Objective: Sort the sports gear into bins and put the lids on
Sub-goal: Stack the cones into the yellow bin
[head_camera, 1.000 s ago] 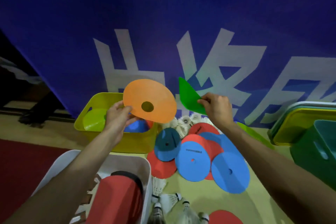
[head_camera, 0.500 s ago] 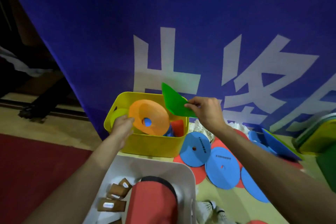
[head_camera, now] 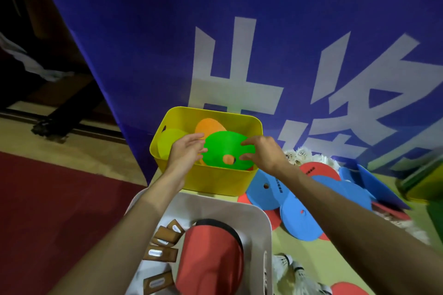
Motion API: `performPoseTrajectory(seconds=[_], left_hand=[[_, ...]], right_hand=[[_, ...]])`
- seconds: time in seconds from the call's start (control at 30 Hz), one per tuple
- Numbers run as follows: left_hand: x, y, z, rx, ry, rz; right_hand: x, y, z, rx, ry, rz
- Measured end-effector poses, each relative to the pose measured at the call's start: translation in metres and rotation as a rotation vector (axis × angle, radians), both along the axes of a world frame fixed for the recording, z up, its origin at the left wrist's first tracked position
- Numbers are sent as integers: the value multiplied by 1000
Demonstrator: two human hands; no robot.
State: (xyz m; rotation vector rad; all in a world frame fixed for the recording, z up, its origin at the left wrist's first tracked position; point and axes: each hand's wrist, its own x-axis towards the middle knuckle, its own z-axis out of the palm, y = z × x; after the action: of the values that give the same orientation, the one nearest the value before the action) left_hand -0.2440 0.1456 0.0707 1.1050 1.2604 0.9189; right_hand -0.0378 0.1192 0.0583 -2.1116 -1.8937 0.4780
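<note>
Fingers (head_camera: 247, 143) of your right hand (head_camera: 265, 154): forefinger and thumb curled onto the right edge of the green disc (head_camera: 223, 146), gripping it. Fingers (head_camera: 195, 137) of your left hand (head_camera: 183, 154): nearly straight, tips touching the same disc's left edge, clasping nothing. Green disc: held tilted in the mouth of the yellow bin (head_camera: 215, 183), lower edge behind the bin's front wall, orange showing through its centre hole. Orange disc (head_camera: 211, 126): inside the yellow bin, just behind the green one and partly covered by it. Lime disc (head_camera: 167, 142): inside the same bin, leaning at the left wall, beside your left wrist. White bin (head_camera: 268, 223): directly below your forearms, near edge of the yellow bin just beyond it; holds a red bat (head_camera: 211, 261) with a black rim and several wooden handles (head_camera: 163, 253) with pale labels. Blue discs (head_camera: 300, 221): overlapping on the floor (head_camera: 340, 261) to the right of both bins, lying over red discs (head_camera: 314, 169). Shuttlecocks (head_camera: 298, 154): one cluster behind the discs against the banner (head_camera: 143, 43), which is blue with large white characters; another shuttlecock pair (head_camera: 287, 267) near the white bin's right wall. Red carpet (head_camera: 60, 211): on the floor to your left. Green bin (head_camera: 436, 220): at the far right edge, only partly in view.
</note>
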Motion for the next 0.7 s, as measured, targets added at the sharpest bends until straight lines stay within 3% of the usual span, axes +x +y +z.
performPoseTrajectory(seconds=[0.27, 0.7], left_hand=[[66, -33, 13, 8, -9, -154], [220, -104, 6, -28, 64, -401]], right_hand=[[81, -45, 8, 110, 105, -36], [269, -162, -18, 96, 244, -462]])
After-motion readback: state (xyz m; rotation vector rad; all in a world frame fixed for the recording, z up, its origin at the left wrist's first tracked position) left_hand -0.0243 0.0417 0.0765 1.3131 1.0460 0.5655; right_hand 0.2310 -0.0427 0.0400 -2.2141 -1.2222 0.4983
